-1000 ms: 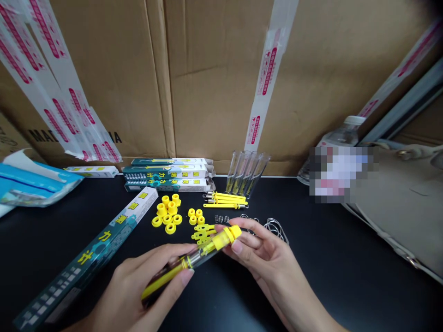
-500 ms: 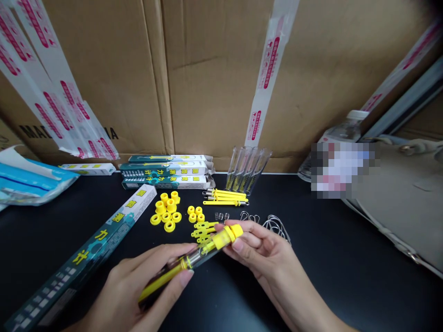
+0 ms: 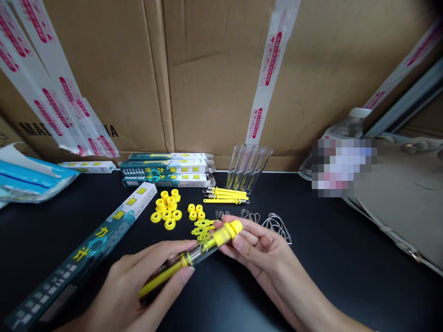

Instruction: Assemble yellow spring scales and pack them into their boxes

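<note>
Taped cardboard cartons (image 3: 214, 78) rise behind the black table (image 3: 311, 221) — above it, both hands hold a clear plastic tube (image 3: 188, 263) with a yellow cap (image 3: 226, 233): left hand (image 3: 138, 288) curled round the lower end, right hand (image 3: 263, 253) pinching the cap between fingertips and thumb. Yellow plastic rings (image 3: 166, 213) lie on the table.

At 10 o'clock, the cardboard carton (image 3: 104, 69) shows partly hidden black capitals starting "MA"; at 7 o'clock, the teal box (image 3: 100, 240) bears a yellow "力".
</note>
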A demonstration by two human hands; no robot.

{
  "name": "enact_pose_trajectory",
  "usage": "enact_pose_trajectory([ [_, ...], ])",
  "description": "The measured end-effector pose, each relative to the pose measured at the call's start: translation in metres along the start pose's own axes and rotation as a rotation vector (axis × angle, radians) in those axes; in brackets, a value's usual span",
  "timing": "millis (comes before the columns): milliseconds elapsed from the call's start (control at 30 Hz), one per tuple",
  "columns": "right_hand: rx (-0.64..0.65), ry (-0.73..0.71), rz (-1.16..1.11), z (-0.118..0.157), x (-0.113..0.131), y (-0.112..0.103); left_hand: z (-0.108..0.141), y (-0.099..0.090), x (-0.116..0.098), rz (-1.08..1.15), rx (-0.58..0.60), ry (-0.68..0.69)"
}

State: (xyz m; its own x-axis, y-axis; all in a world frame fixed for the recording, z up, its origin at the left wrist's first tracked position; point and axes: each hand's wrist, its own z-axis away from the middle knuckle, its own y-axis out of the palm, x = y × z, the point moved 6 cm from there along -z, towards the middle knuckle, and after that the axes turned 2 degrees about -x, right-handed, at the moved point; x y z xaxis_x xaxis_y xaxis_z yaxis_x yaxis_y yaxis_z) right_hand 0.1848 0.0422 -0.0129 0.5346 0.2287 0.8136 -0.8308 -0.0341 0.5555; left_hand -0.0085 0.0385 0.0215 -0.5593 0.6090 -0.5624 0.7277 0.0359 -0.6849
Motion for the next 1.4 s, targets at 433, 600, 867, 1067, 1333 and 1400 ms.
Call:
enact_pose_trajectory([
  [433,0.051,0.010,-0.015,-0.0001,-0.0007,0.0019,-0.0019,-0.0010,-0.0002,-0.004,-0.015,0.002],
  [600,0.028,0.014,-0.092,-0.0002,-0.0017,0.0015,-0.0013,-0.0004,0.0008,-0.005,-0.013,-0.016],
  [867,0.044,0.027,-0.069,-0.0004,-0.0022,0.0026,-0.0015,-0.0007,0.0006,-0.009,-0.011,-0.016],
  [1067,0.022,0.024,-0.112,-0.0017,-0.0046,-0.0006,-0.0005,-0.0002,0.0014,0.015,-0.010,-0.021],
  [1333,0.027,0.032,-0.117,-0.0013,-0.0047,0.0001,-0.0021,0.0012,0.0006,0.011,0.024,0.000],
  [1400,0.024,0.034,-0.103,-0.0015,-0.0048,-0.0002,-0.0015,0.0009,0.0006,0.004,0.022,-0.008],
])
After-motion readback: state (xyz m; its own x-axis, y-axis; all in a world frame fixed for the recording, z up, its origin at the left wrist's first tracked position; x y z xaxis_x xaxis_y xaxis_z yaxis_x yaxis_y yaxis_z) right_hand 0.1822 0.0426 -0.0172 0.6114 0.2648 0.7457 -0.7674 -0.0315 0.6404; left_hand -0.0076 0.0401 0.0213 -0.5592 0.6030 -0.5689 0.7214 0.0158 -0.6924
